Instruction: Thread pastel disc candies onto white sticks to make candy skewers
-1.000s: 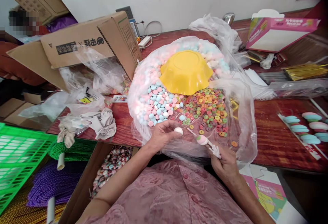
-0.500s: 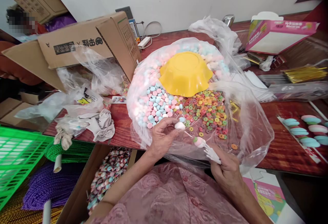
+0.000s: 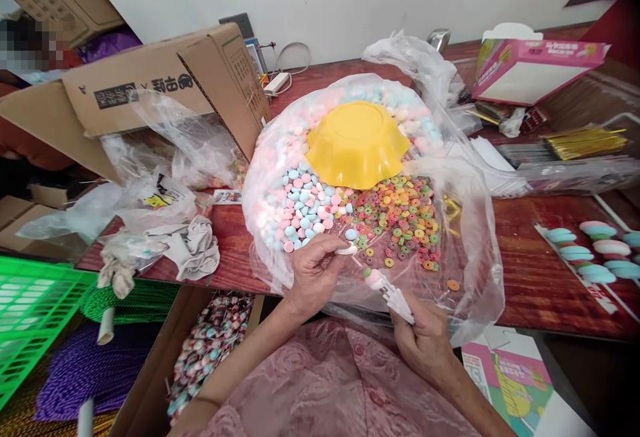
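Observation:
My left hand (image 3: pixel 316 271) pinches a white candy (image 3: pixel 347 249) between thumb and forefinger, at the front of the clear plastic bag. My right hand (image 3: pixel 424 330) is closed on a thin white candy stick (image 3: pixel 357 261), whose tip points at that candy. Threaded on the stick are a green ring and a pink and white candy (image 3: pixel 372 278). White prongs (image 3: pixel 398 300) jut from the right hand's fingers; whether they are a fork or more sticks I cannot tell. Beyond the hands lie pink, blue and white candies (image 3: pixel 307 207) and colourful ring candies (image 3: pixel 400 217).
An upturned yellow bowl (image 3: pixel 357 143) rests on the candies. At left stand an open cardboard box (image 3: pixel 145 90) and a crumpled cloth (image 3: pixel 195 250). Finished candy skewers (image 3: pixel 595 250) lie at right. Below the table edge, a box holds many wrapped candies (image 3: pixel 215 343).
My right hand has shifted left with the stick, bringing it nearer the left hand. The left hand still pinches the white candy, now tilted flatter. The view has turned slightly.

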The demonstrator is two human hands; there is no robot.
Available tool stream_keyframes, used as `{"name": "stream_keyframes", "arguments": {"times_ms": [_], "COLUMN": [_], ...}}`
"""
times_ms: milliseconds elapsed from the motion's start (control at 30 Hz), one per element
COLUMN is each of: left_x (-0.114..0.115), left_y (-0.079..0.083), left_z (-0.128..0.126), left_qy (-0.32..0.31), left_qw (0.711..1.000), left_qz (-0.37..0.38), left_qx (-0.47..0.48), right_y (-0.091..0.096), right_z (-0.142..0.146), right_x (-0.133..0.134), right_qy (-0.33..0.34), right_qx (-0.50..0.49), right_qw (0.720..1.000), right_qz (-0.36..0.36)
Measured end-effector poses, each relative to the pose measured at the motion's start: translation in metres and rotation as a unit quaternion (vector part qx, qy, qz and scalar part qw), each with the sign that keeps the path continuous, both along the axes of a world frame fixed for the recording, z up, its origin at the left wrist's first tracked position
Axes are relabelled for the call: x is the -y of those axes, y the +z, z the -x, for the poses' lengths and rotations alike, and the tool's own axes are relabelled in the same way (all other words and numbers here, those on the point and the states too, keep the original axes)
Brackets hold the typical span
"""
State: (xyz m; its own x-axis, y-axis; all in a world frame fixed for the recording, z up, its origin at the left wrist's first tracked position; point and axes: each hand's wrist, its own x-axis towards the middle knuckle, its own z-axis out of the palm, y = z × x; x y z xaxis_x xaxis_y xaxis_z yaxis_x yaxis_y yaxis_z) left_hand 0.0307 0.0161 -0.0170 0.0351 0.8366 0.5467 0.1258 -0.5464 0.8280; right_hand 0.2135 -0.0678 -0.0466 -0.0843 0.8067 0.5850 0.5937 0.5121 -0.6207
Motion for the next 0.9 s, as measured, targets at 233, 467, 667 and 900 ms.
{"name": "stream_keyframes", "arguments": {"times_ms": [233, 467, 667, 900], "left_x": [0.001, -0.006, 0.0, 0.018], "left_y": [0.004, -0.002, -0.003, -0.009], "left_z": [-0.002, -0.001, -0.003, -0.021], "left_qy": [-0.012, -0.025, -0.046, -0.097], "left_qw": [0.989, 0.994, 0.992, 0.981], "left_qz": [-0.118, 0.094, 0.096, -0.023], "left_qx": [-0.09, 0.052, -0.069, -0.164], "right_y": [-0.001, 0.001, -0.003, -0.012], "right_z": [0.008, 0.013, 0.014, 0.019], "right_x": [-0.002, -0.002, -0.004, -0.001], "right_qy": [-0.01, -0.004, -0.016, -0.026], "right_qx": [0.012, -0.022, -0.04, -0.089], "right_qw": [1.0, 0.999, 0.996, 0.992], "right_qz": [0.02, 0.049, 0.075, 0.081]}}
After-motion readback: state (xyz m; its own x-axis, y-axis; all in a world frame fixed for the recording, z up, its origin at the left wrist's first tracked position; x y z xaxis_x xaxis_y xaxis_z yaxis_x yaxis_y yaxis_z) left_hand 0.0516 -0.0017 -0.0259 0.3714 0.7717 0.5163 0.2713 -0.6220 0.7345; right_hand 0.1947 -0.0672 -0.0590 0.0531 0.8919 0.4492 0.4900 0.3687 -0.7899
